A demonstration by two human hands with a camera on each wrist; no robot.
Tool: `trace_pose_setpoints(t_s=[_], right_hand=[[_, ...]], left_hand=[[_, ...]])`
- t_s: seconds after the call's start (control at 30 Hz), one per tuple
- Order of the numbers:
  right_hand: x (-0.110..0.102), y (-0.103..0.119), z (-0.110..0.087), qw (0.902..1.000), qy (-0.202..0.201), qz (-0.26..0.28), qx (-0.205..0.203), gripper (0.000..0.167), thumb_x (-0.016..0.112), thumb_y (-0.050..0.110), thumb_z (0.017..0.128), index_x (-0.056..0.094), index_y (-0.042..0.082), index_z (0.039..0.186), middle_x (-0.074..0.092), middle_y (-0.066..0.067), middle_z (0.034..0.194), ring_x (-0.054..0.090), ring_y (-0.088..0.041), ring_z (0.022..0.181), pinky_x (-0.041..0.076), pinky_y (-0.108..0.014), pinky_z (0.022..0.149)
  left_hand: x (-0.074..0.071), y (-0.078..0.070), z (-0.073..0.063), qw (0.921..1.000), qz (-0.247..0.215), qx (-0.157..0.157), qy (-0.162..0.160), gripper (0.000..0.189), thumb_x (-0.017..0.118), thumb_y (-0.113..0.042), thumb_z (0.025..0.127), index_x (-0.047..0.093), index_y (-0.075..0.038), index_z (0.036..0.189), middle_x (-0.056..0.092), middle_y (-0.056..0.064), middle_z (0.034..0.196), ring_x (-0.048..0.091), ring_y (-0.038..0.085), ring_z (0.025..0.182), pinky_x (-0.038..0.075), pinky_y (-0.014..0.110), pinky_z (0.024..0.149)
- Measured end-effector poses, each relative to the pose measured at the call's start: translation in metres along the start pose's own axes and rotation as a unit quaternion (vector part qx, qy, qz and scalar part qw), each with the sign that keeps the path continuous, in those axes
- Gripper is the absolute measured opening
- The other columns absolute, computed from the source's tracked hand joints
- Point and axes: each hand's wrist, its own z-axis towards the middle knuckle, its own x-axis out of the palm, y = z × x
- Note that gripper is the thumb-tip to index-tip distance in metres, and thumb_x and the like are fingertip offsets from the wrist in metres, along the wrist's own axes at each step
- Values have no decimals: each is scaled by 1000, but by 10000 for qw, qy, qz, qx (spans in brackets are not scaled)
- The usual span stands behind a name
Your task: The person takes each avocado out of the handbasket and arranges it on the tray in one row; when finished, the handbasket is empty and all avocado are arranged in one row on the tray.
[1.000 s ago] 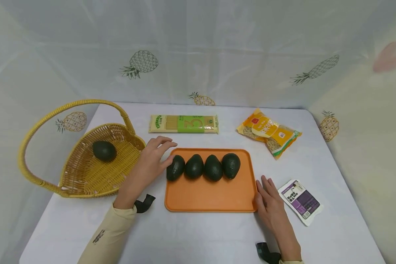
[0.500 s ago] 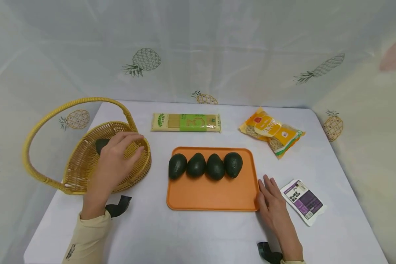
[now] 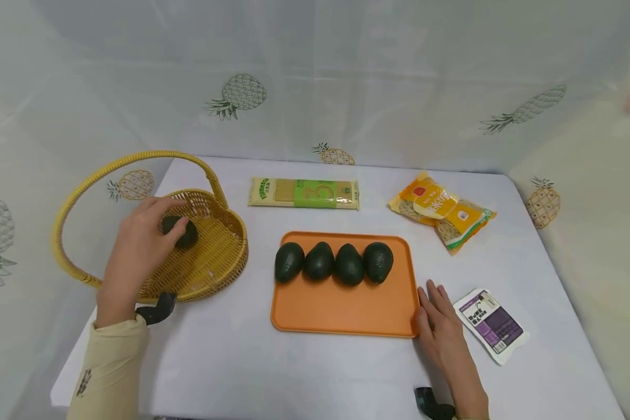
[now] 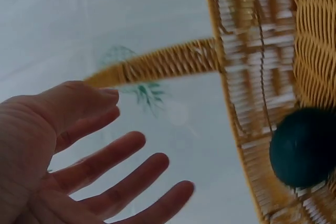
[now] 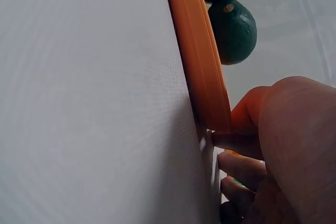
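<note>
My left hand point(image 3: 142, 248) hovers over the left side of a yellow wicker basket point(image 3: 212, 251), fingers spread and holding nothing. One dark green avocado point(image 3: 189, 237) lies inside, partly covered by the hand in the head view. The left wrist view shows a gap between the fingertips and that avocado point(image 4: 300, 148). Several more avocados point(image 3: 318, 261) line the back of an orange tray point(image 3: 341, 315). My right hand point(image 3: 443, 329) rests at the tray's right edge, its fingers extended. Seen from the right wrist, the thumb touches the tray's corner point(image 5: 210, 98).
The basket's tall arched handle point(image 3: 136, 155) rises beside the left forearm. Behind the tray lies a pack of noodles point(image 3: 304, 193). An orange-yellow food bag point(image 3: 441, 210) is at the back right, and a purple-and-white packet point(image 3: 490, 325) lies right of the right hand.
My left hand has moved left from the tray's leftmost avocado to over the basket. The right hand stays at the tray's edge. The head view has shifted slightly.
</note>
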Motion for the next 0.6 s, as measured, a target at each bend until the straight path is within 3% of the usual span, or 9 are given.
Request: trace_pose_setpoints(t_s=[0.13, 0.33, 0.6], right_hand=[[1, -1, 0, 9999, -97, 67, -111, 49, 50, 22, 113, 50, 0, 157, 38, -23, 171, 28, -45, 162, 27, -63, 129], [2, -1, 0, 10000, 5, 56, 25, 50, 49, 24, 113, 49, 1, 158, 36, -22, 173, 26, -44, 163, 27, -64, 129], [0, -1, 0, 9999, 27, 90, 73, 50, 49, 23, 113, 49, 1, 159, 36, -22, 173, 26, -44, 163, 27, -65, 129]], left_hand=[[7, 15, 13, 9997, 211, -79, 105, 33, 70, -3, 99, 68, 5, 131, 62, 36, 127, 58, 55, 112, 49, 69, 90], [22, 37, 26, 9968, 383, -66, 695, 36, 72, -1, 97, 66, 7, 132, 63, 37, 126, 60, 55, 111, 52, 66, 90], [32, 56, 38, 9884, 270, -407, 1441, 41, 71, -8, 99, 63, 7, 137, 59, 42, 133, 55, 63, 118, 45, 73, 101]])
